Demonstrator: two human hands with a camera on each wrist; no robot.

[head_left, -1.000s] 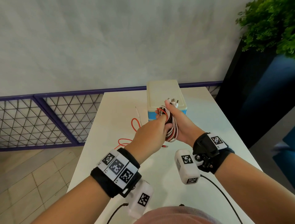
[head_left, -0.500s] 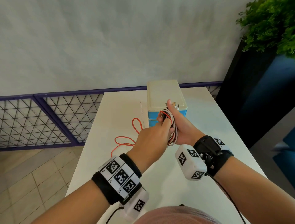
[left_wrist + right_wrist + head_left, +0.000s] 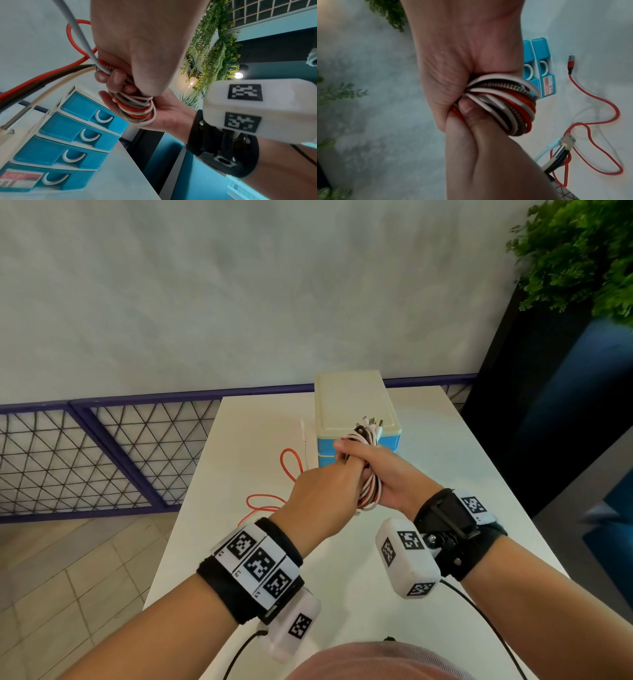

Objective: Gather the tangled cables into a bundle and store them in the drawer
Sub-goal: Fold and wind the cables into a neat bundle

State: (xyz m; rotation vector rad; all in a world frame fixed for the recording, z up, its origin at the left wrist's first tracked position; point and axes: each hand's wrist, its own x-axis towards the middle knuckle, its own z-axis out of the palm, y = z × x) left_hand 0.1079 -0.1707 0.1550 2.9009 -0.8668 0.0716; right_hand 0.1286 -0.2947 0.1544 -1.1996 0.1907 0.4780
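Note:
A coil of white, red, black and braided cables [image 3: 369, 495] is held above the table in front of a white drawer unit [image 3: 352, 405] with several shut blue drawers [image 3: 77, 121]. My right hand [image 3: 394, 474] grips the coil [image 3: 505, 108], its thumb laid across the top. My left hand [image 3: 322, 491] curls its fingers [image 3: 116, 78] round the strands at the coil's left side. Plug ends [image 3: 371, 422] stick up past the hands. A loose red cable [image 3: 291, 463] trails from the hands onto the table [image 3: 445, 460].
The red cable's connector [image 3: 571, 60] lies on the table near the drawers. A purple mesh railing [image 3: 102, 457] runs along the table's left and far sides. A green plant [image 3: 582, 258] and a dark blue panel stand to the right.
My right thumb, upright before, has folded down across the coil and my left fingers. Both hands have closed tighter on the bundle. The loose red cable has barely moved.

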